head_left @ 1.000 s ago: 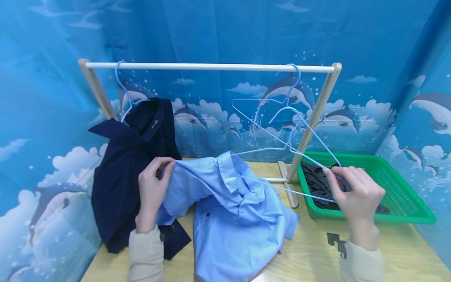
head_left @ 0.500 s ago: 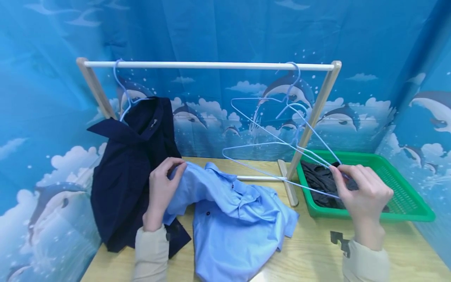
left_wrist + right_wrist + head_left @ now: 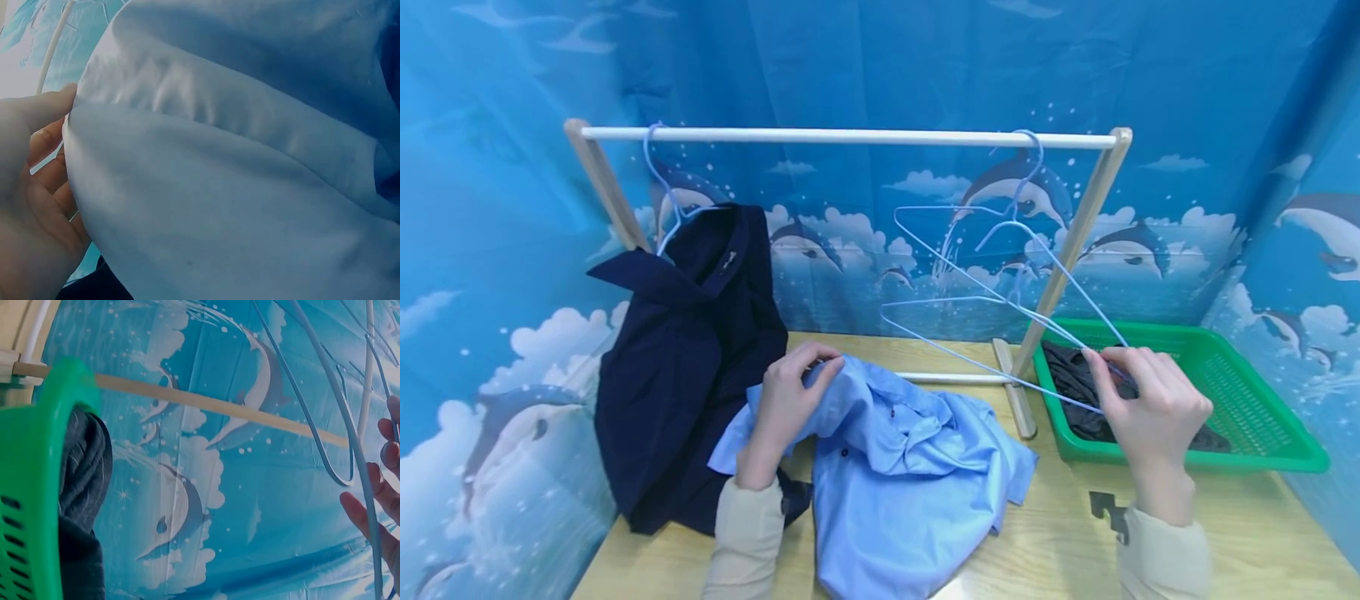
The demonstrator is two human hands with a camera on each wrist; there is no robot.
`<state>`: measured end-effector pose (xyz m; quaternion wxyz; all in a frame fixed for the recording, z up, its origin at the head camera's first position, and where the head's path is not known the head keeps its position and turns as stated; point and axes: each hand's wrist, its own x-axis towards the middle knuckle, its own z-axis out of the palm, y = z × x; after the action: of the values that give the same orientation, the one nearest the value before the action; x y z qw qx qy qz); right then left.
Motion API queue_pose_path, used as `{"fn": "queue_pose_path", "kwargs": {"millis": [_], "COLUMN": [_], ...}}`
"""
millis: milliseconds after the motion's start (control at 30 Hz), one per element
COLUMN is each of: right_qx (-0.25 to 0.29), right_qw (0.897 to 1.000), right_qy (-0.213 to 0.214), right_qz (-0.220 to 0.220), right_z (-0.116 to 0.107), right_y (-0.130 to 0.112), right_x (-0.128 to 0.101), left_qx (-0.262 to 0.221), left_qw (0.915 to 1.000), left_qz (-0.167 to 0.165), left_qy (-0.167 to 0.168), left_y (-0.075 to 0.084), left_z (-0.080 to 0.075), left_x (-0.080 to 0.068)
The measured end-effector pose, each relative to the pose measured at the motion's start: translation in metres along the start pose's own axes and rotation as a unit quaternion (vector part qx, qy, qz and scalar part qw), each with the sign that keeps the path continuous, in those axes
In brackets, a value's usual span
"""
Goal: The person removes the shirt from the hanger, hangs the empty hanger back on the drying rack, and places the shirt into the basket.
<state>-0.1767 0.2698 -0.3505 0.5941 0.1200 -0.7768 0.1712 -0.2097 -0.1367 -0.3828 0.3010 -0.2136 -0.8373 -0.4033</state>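
A light blue shirt [image 3: 902,467] lies crumpled on the wooden table [image 3: 1060,542]. My left hand [image 3: 786,400] pinches a fold of its fabric [image 3: 237,187] near the collar. My right hand [image 3: 1138,400] pinches the corner of a pale blue wire hanger [image 3: 992,321], held out over the table to the right of the shirt. The hanger's wire [image 3: 350,425] runs past my fingers [image 3: 375,506] in the right wrist view. A second wire hanger [image 3: 1022,200] hangs from the white rail [image 3: 850,136] just behind.
A dark navy shirt [image 3: 692,350] hangs on a hanger at the rail's left end. A green basket [image 3: 1247,400] holding a dark grey garment [image 3: 1078,383] sits at the right, beside the rack's wooden leg [image 3: 1060,275]. Blue dolphin-print curtains close in the back and sides.
My left hand has moved right and down with the shirt fabric. The hanger's far end has come out of the shirt and lifted clear. My right hand barely moved.
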Motion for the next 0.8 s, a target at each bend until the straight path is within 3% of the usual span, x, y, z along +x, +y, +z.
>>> {"fn": "queue_pose_path", "kwargs": {"millis": [333, 800], "right_qx": [-0.008, 0.013], "right_qw": [1.0, 1.0], "right_qy": [0.016, 0.021], "right_qz": [0.013, -0.013], "right_z": [0.012, 0.018], "right_y": [-0.012, -0.034], "right_x": [-0.006, -0.004], "left_qx": [-0.009, -0.022], "left_qw": [0.9997, 0.9984], "left_qz": [-0.004, 0.021], "left_qy": [-0.024, -0.047], "left_y": [0.006, 0.012], "left_z": [0.006, 0.014], "left_x": [-0.001, -0.001]}}
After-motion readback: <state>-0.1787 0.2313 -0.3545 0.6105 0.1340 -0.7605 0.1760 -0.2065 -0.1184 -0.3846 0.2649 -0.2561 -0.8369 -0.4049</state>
